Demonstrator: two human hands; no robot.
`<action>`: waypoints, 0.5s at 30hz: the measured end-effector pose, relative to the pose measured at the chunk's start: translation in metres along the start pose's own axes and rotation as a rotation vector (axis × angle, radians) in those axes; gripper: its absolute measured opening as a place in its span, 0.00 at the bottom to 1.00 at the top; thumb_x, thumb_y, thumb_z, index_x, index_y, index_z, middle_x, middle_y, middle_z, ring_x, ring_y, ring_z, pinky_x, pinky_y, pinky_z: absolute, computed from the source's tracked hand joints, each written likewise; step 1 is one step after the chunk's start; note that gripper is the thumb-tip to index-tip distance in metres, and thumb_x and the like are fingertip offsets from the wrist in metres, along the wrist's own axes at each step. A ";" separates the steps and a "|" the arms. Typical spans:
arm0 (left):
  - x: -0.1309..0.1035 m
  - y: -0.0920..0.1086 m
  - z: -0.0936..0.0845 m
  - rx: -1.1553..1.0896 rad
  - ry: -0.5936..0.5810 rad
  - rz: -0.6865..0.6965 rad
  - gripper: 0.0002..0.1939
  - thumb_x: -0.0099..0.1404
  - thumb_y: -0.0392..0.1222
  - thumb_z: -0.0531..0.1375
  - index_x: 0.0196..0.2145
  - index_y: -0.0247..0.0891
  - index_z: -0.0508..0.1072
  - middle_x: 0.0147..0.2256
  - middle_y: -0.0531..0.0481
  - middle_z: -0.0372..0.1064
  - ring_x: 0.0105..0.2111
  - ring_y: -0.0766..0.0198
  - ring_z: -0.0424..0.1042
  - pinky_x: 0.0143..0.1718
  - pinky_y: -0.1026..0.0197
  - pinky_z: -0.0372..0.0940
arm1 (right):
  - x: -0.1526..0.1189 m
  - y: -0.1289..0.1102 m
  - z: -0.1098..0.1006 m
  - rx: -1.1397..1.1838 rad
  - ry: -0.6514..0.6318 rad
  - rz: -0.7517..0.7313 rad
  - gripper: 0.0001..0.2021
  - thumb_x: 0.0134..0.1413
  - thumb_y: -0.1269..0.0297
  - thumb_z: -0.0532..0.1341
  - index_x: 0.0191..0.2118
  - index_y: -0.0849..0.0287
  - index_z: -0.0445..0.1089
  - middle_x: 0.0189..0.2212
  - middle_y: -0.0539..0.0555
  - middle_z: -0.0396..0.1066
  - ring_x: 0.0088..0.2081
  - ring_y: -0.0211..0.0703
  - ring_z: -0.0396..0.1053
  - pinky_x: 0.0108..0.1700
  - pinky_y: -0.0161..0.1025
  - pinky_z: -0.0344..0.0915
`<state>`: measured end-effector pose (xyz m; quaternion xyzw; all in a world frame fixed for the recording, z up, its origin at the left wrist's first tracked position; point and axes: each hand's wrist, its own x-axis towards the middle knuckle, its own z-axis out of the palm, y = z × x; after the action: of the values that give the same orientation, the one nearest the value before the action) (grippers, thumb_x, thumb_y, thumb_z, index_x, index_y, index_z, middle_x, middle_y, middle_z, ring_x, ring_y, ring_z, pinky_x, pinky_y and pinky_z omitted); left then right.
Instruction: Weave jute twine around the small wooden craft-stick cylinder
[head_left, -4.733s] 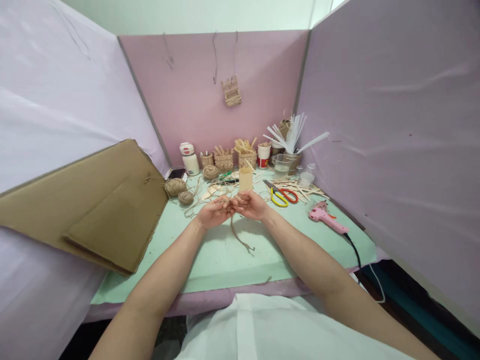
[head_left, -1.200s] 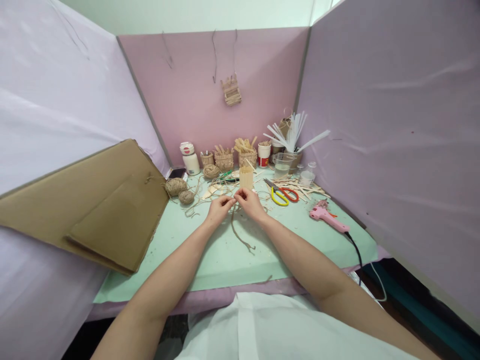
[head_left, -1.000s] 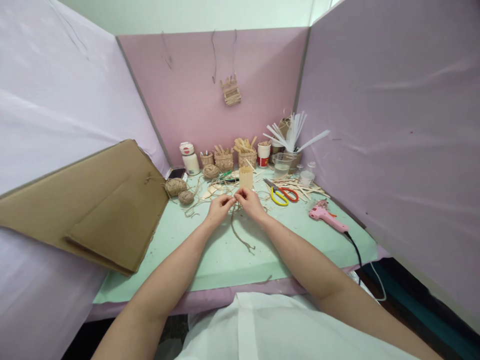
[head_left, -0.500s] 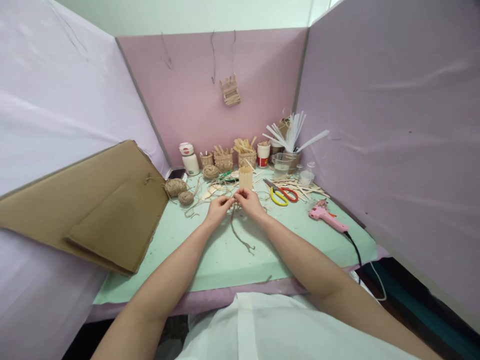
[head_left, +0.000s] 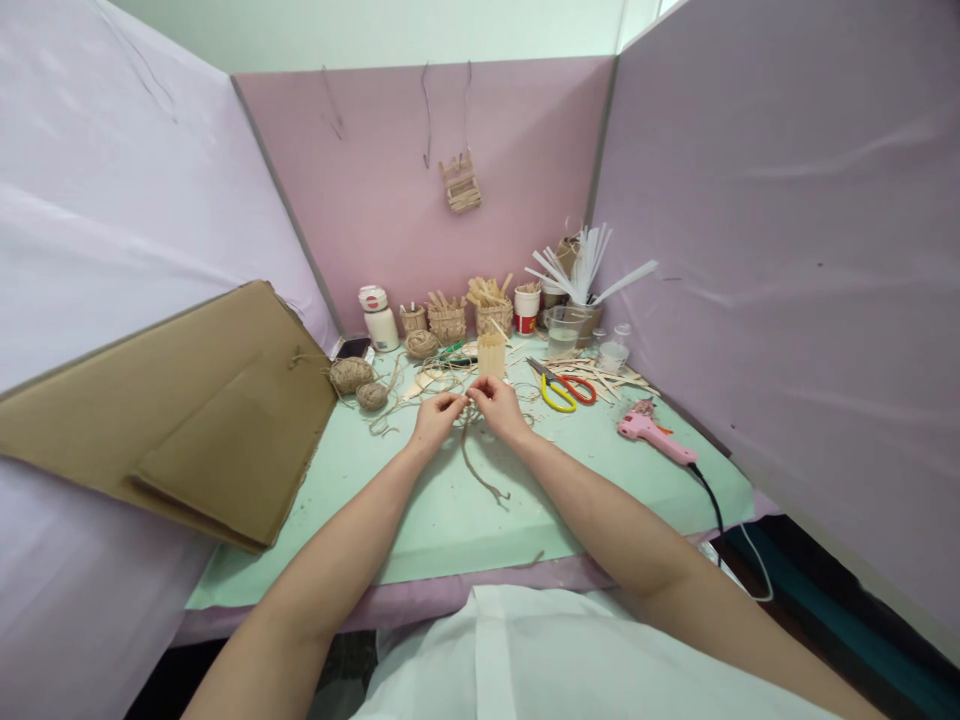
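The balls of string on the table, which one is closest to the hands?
The smaller ball of string, nearest the left hand. The bigger ball sits beside the cardboard; a third lies further back.

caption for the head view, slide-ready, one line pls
Both hands, left and right, pinch jute twine over a green mat, scissors and glue gun to the right.

Brown jute twine (head_left: 474,455), frayed strand, top pinched above the table, tail trailing on green mat
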<state>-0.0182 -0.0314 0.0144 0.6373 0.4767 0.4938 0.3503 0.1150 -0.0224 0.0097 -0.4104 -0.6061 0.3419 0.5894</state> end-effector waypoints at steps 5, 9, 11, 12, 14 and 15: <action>0.002 -0.007 0.002 0.046 0.061 0.021 0.12 0.51 0.47 0.60 0.24 0.34 0.74 0.22 0.51 0.68 0.25 0.66 0.63 0.29 0.64 0.57 | -0.002 0.000 0.000 -0.025 0.015 0.000 0.06 0.44 0.64 0.58 0.30 0.59 0.63 0.26 0.49 0.68 0.29 0.37 0.66 0.33 0.35 0.61; 0.003 -0.010 0.003 0.056 0.110 0.052 0.09 0.51 0.45 0.60 0.25 0.34 0.73 0.24 0.51 0.69 0.26 0.66 0.65 0.32 0.63 0.59 | -0.001 0.001 0.000 0.004 0.002 0.036 0.06 0.44 0.64 0.58 0.31 0.58 0.64 0.26 0.49 0.69 0.27 0.37 0.67 0.31 0.35 0.62; 0.003 -0.010 0.003 0.060 0.125 0.057 0.09 0.51 0.44 0.60 0.25 0.35 0.72 0.24 0.51 0.69 0.26 0.66 0.65 0.32 0.63 0.59 | -0.001 0.003 0.001 0.023 -0.012 0.053 0.06 0.45 0.64 0.58 0.32 0.58 0.64 0.25 0.49 0.70 0.25 0.37 0.67 0.30 0.35 0.63; 0.003 -0.010 0.002 0.063 0.130 0.055 0.09 0.51 0.44 0.59 0.25 0.35 0.72 0.24 0.51 0.69 0.26 0.66 0.65 0.32 0.63 0.60 | -0.001 0.003 0.001 0.026 -0.016 0.055 0.06 0.45 0.64 0.58 0.33 0.58 0.64 0.25 0.49 0.70 0.24 0.37 0.67 0.30 0.36 0.63; 0.003 -0.010 0.002 0.070 0.139 0.047 0.08 0.51 0.43 0.59 0.25 0.35 0.72 0.24 0.51 0.69 0.26 0.66 0.65 0.32 0.63 0.60 | -0.002 0.005 0.001 0.015 -0.017 0.049 0.06 0.46 0.64 0.57 0.33 0.58 0.65 0.26 0.49 0.71 0.24 0.37 0.68 0.30 0.35 0.64; 0.003 -0.011 0.002 0.073 0.141 0.040 0.08 0.52 0.43 0.59 0.25 0.35 0.72 0.24 0.51 0.69 0.26 0.66 0.65 0.32 0.63 0.60 | -0.002 0.005 0.001 0.003 -0.019 0.046 0.06 0.47 0.64 0.57 0.34 0.58 0.65 0.26 0.49 0.72 0.24 0.37 0.68 0.30 0.35 0.64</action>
<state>-0.0186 -0.0255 0.0048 0.6229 0.5050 0.5266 0.2824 0.1144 -0.0219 0.0043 -0.4199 -0.6017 0.3602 0.5762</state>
